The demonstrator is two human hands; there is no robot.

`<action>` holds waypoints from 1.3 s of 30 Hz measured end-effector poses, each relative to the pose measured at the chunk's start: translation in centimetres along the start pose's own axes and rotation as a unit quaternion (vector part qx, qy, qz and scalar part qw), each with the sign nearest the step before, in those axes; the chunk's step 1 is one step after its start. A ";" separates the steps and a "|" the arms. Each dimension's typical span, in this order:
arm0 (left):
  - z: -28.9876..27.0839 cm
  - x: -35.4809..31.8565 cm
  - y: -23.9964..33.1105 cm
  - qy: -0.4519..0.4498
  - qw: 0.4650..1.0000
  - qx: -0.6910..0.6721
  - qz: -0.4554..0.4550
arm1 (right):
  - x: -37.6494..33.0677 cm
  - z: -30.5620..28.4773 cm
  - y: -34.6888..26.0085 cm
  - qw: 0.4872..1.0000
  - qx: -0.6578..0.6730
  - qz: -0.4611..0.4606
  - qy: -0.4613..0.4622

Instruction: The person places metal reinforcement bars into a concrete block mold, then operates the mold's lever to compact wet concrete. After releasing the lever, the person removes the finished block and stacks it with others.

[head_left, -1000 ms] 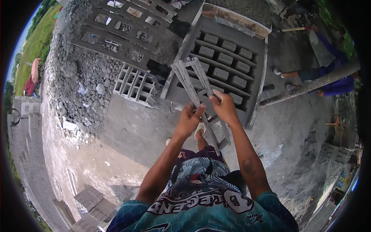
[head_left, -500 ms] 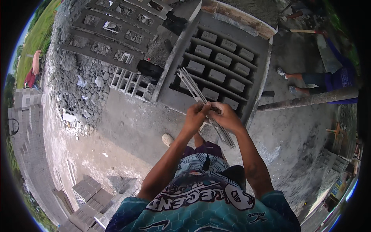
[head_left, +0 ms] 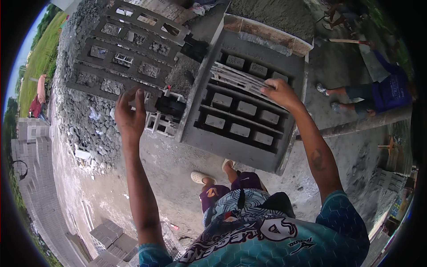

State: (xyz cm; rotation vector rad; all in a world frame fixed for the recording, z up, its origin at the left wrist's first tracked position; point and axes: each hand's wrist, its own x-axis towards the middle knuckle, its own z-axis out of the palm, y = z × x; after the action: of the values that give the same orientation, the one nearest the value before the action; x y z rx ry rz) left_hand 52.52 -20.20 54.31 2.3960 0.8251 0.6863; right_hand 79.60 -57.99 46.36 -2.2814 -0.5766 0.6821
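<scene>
My right hand (head_left: 284, 94) grips the right-hand end of a bundle of thin, grey, dusty strips (head_left: 238, 79). The strips lie slantwise over a large grey mould (head_left: 195, 143) with several rows of rectangular cores (head_left: 246, 108) and dark slots between them. They cover part of the upper-middle rows; whether they rest on the cores or hover just above, I cannot tell. My left hand (head_left: 130, 116) is raised to the left of the mould, near a grey slatted frame (head_left: 95, 82). Its fingers are bent and apart, with nothing visible in them.
Gravel (head_left: 95, 124) is heaped at left. A hollow grey block (head_left: 161, 126) stands beside the mould's left wall. Stacked blocks (head_left: 113, 238) sit at lower left. A thick pole (head_left: 356, 123) lies at right, near a co-worker in blue (head_left: 391, 93) with a long-handled tool (head_left: 347, 41).
My hands have come apart: the left let go of the strips and moved left, while the right carried them forward over the mould. The mould now appears lower in view, my feet nearer it.
</scene>
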 end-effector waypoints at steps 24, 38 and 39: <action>3.5 10.8 -11.7 0.198 0.885 0.391 0.156 | 11.9 10.2 11.5 0.922 -0.228 -0.151 0.275; 3.7 10.6 -11.3 0.201 0.884 0.394 0.154 | 11.5 7.3 12.5 0.923 -0.252 -0.161 0.244; 3.7 10.5 -11.6 0.202 0.883 0.394 0.157 | 11.4 7.1 12.4 0.917 -0.246 -0.185 0.255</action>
State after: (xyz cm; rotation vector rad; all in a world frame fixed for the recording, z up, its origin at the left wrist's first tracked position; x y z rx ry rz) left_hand 57.27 -6.38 47.65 3.2291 1.0336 1.1854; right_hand 86.54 -56.46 29.54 -2.5504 -0.9575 -0.2806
